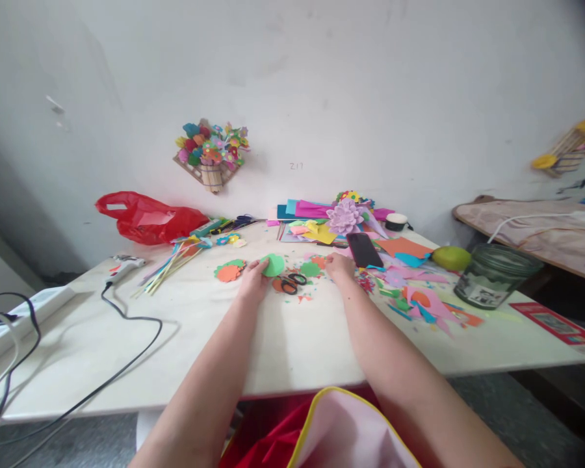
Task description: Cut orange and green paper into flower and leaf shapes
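My left hand (255, 278) pinches a green foam flower cutout (273, 265) above the table. To its left lies a small pile of orange and green scalloped cutouts (231, 270). Between my hands rest scissors (292, 283) with black handles, touching scattered scraps. Another green cutout (310, 269) lies just beyond them. My right hand (340, 266) is curled, its fingertips at an orange piece (320, 261); whether it grips that piece is too small to tell. A dark phone (364, 250) lies right of that hand.
Colourful foam scraps (424, 302) spread at right, near a green glass jar (497, 276) and a yellow-green fruit (451, 258). At left are a red plastic bag (151, 220), thin sticks (168, 266), a glue gun (125, 266) with its cord, and a power strip (26, 315).
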Motion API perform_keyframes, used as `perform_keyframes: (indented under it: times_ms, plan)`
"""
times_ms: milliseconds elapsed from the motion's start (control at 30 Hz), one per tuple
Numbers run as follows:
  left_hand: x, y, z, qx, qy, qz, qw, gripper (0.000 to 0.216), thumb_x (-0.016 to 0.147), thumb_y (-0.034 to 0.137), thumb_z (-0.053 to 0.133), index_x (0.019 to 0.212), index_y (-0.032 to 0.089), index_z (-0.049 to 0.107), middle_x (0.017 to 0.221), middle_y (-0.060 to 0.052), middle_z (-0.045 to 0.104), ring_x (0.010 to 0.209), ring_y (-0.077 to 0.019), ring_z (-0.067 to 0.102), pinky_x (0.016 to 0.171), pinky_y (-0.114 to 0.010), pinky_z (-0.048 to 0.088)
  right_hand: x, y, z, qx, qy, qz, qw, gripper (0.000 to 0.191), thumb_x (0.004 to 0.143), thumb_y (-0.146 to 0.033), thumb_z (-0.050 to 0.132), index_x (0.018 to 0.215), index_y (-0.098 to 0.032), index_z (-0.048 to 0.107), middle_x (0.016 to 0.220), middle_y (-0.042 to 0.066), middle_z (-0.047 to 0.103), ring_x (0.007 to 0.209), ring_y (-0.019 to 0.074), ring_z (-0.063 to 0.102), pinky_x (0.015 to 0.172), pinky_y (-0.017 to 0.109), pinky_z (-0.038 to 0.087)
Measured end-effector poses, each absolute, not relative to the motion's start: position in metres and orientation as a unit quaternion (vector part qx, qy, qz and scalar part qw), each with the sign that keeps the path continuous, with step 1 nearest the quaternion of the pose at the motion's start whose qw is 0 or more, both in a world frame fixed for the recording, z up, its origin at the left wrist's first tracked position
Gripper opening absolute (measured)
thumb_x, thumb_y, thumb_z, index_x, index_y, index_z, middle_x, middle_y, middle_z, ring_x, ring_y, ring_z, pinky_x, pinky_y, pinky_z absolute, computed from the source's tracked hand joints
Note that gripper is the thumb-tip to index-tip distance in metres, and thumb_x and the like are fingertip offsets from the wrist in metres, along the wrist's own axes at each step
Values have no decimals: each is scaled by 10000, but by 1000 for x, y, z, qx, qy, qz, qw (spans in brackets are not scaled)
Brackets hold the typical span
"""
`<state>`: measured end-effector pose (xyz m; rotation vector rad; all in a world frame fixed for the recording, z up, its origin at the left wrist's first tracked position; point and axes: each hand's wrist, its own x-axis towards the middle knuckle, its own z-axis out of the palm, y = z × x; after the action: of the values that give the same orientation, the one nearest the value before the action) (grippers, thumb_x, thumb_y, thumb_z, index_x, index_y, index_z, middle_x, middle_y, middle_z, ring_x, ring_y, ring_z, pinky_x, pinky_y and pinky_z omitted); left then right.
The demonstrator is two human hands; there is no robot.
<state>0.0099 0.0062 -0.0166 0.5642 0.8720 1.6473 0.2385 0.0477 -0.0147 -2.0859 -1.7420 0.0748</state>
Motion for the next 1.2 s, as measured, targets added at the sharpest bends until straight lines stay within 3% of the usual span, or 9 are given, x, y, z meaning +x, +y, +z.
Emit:
perform_keyframes:
  times_ms: [233, 533, 700, 833, 967, 1067, 1200]
  plan:
    - [12, 7, -18, 272, 373, 685, 563, 137, 773, 84, 798, 771, 156, 681, 709, -37, 750, 647, -182, 730, 670, -287, 606, 230, 45, -14, -770, -606, 11, 201, 365, 935, -337, 608, 1190, -145, 785, 1248, 204, 743, 1246, 328, 642, 1015, 411, 438]
    - [13, 6, -19, 287, 375, 682, 558, 121, 786, 86, 791, 763, 148, 691, 709, -47, 756, 648, -177, 726, 691, -288, 609, 236, 44, -12, -766, -592, 58, 243, 292, 953, -267, 564, 1061, -272, 835, 1157, 85, 789, 1165, 281, 682, 955, 365, 459]
    - [12, 5, -18, 298, 371, 672, 567, 158, 760, 141, 857, 794, 149, 702, 737, -47, 767, 673, -178, 740, 703, -289, 626, 239, 38, -6, -753, -545, 57, 365, 330, 978, -311, 521, 1099, -249, 822, 1247, 94, 763, 1158, 281, 676, 946, 357, 469]
    - [13, 2, -15, 321, 372, 655, 575, 138, 780, 162, 851, 788, 134, 716, 762, -68, 775, 680, -181, 739, 660, -284, 633, 241, 43, -5, -709, -515, 101, 471, 307, 936, -307, 538, 1030, -211, 814, 1122, 106, 795, 1093, 282, 693, 908, 334, 492]
    - [15, 1, -14, 328, 385, 647, 571, 111, 809, 153, 822, 767, 127, 723, 743, -68, 766, 636, -170, 712, 576, -261, 603, 232, 49, -3, -622, -449, 247, 592, 256, 865, -279, 566, 944, -149, 772, 898, 108, 787, 806, 246, 715, 712, 307, 522]
    - [15, 1, -14, 338, 386, 635, 577, 111, 821, 141, 806, 753, 118, 721, 735, -69, 762, 618, -160, 700, 540, -235, 577, 221, 47, -2, -544, -435, 363, 619, 168, 776, -310, 681, 830, -155, 715, 677, 46, 704, 604, 186, 640, 573, 273, 465]
    - [14, 1, -15, 351, 374, 625, 588, 117, 798, 144, 830, 763, 122, 721, 737, -61, 760, 633, -156, 713, 586, -237, 606, 207, 38, -3, -449, -466, 459, 609, 268, 614, -348, 815, 776, -173, 692, 642, -2, 683, 543, 137, 602, 516, 237, 416]
